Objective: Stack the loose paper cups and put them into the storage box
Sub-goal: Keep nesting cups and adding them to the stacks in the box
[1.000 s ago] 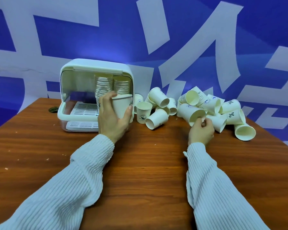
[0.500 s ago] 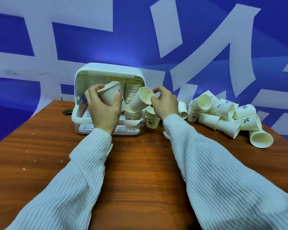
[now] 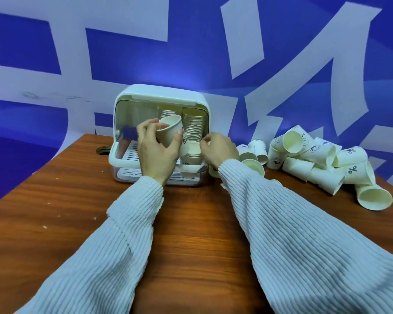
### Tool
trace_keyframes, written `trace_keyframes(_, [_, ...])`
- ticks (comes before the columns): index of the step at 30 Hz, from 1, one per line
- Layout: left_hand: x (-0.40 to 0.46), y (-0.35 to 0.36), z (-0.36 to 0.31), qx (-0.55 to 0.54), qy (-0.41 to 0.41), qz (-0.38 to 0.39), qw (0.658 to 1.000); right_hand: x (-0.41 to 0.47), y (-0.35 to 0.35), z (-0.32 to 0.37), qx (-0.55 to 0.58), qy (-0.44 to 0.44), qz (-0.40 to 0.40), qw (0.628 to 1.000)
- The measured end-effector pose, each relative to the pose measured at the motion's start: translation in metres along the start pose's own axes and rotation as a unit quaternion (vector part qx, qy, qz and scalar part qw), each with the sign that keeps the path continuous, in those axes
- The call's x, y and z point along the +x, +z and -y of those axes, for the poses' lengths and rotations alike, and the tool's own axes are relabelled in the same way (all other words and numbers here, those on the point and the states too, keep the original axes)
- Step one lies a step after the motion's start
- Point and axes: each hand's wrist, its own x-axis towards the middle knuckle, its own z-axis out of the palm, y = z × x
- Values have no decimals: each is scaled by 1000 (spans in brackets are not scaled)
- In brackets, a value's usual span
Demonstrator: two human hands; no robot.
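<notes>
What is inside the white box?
Inside the storage box stand tall stacks of paper cups on a slotted tray. The left hand covers part of it.

Hidden or unreadable: lower stacked cups (image 3: 192, 125) in storage box (image 3: 161, 96) behind both hands; cup logos (image 3: 276, 160) too small; sleeves (image 3: 304, 245) cut by bottom edge.

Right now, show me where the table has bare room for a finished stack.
Bare wood lies left of the storage box and across the near table beside both sleeves. Right of the box, the loose cups crowd the far edge. Inside the box, the left tray looks free.
</notes>
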Motion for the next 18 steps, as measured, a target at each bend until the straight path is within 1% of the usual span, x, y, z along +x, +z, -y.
trace_keyframes(2, [7,5,-2,10,27,8,1000,-2,-7,-8,34,14,-30,999])
trace_keyframes(4, [16,13,-4,23,61,27,998,-6,-12,-16,42,16,-46,998])
trace_keyframes(7, [25,27,-8,71,108,109,986,-13,-18,-29,35,24,-62,997])
trace_keyframes(9, [27,37,-9,134,137,182,964,-18,-20,-39,41,19,-66,997])
trace_keyframes(11, [24,44,-9,233,156,244,928,-24,-23,-51,47,18,-66,997])
trace_keyframes(13, [19,45,-9,329,175,264,890,-28,-29,-63,45,27,-64,997])
trace_keyframes(14, [18,45,-9,358,184,262,877,-29,-33,-70,42,34,-63,997])
trace_keyframes(16, [15,45,-12,393,197,265,858,-30,-42,-83,40,50,-60,996])
trace_keyframes(18, [16,47,-17,408,185,281,849,-31,-53,-97,42,60,-51,996])
